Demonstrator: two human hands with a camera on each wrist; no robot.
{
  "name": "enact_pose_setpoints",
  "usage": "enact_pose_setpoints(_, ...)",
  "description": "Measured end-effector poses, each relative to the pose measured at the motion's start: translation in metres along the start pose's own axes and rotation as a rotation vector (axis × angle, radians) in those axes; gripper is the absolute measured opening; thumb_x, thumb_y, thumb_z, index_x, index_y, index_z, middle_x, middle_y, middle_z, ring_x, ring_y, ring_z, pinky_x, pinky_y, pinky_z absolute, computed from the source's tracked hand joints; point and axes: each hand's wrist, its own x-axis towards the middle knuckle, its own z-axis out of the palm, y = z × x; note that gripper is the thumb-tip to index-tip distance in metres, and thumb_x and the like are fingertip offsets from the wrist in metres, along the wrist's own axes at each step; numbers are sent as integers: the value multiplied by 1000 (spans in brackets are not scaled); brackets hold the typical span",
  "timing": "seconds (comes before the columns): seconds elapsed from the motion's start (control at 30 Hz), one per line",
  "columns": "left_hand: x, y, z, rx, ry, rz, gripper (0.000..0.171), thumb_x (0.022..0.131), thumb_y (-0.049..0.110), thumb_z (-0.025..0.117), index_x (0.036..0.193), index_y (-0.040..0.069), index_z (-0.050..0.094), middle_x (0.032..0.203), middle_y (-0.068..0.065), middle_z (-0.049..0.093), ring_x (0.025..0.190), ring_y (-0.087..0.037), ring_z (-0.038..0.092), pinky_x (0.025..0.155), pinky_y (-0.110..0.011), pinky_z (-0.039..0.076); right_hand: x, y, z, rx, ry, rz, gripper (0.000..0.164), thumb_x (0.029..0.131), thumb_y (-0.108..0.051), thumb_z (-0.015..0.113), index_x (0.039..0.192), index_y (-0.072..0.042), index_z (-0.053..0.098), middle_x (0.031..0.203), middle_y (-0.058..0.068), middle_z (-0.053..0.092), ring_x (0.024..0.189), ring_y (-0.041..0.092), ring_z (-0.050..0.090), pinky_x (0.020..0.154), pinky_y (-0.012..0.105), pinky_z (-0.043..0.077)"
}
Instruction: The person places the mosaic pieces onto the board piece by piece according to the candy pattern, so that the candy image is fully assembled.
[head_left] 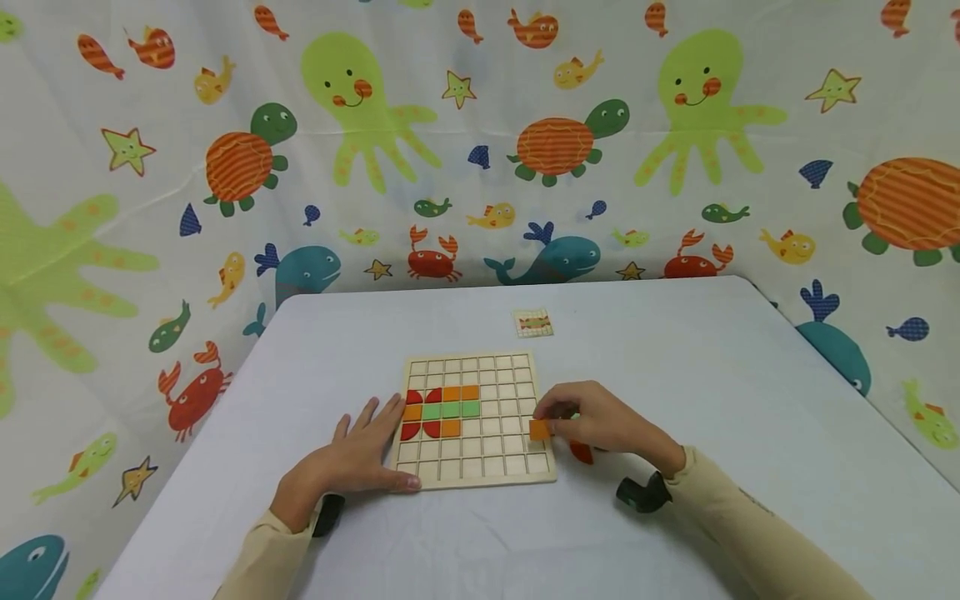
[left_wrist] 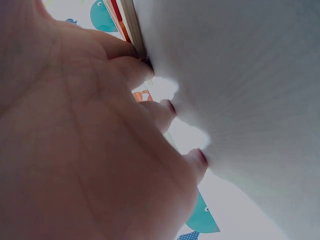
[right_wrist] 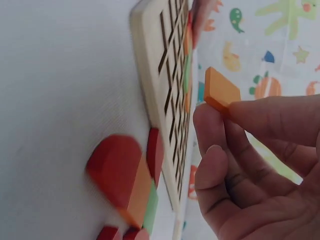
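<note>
A wooden grid board (head_left: 480, 481) lies on the table, with red rounded, orange square and green square tiles (head_left: 450, 409) set in its left cells. My left hand (head_left: 348, 458) rests at the board's left edge, its fingers spread and thumb by the near corner. Between thumb and fingertips, my right hand (head_left: 600, 419) pinches an orange square tile (head_left: 539, 430) over the board's right edge. The right wrist view shows that tile (right_wrist: 221, 94) held above the board's surface. Under the right hand lies a loose red piece (head_left: 581, 452), partly hidden.
A small pattern card (head_left: 533, 323) lies beyond the board. Several loose red, orange and green pieces (right_wrist: 120, 170) sit on the table beside the board's right edge. Dark wrist cameras (head_left: 643, 493) are on both wrists. A curtain (head_left: 465, 100) with sea animals hangs behind the white table.
</note>
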Motion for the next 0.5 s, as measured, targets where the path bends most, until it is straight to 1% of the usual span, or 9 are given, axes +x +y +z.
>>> enact_pose_setpoints(0.13,0,0,0,-3,3,5,135,76,61,90,170,0,15,177,-23,12,160,-51,-2,120,-77,-5,5,-4,4,59,18,31,17,98,-2,73,111,-11,80,105,-3,74,90,19,68,82,32,60)
enact_pose_setpoints(0.23,0,1,0,-4,4,7,135,76,61,90,170,0,15,177,-24,12,160,-51,-2,120,-76,-6,10,-5,7,116,15,53,16,99,-4,72,112,-10,80,106,0,74,87,22,68,76,35,62)
enact_pose_setpoints(0.37,0,0,0,-1,7,8,135,76,61,91,170,0,15,177,-24,12,160,-51,-1,120,-77,-5,17,-6,12,146,14,59,16,99,-5,72,112,-11,80,106,0,74,85,22,67,71,37,62)
enact_pose_setpoints(0.43,1,0,0,-1,8,8,136,76,62,90,170,0,15,177,-23,12,160,-51,-1,120,-77,-5,20,-7,14,143,14,51,17,99,-4,72,111,-12,80,106,-1,74,87,22,67,72,37,61)
enact_pose_setpoints(0.5,2,0,0,-1,9,9,136,75,62,90,170,0,15,177,-23,12,160,-51,-1,120,-77,-5,24,-8,16,139,17,41,17,98,-4,72,111,-12,80,107,-2,75,90,21,67,76,35,60)
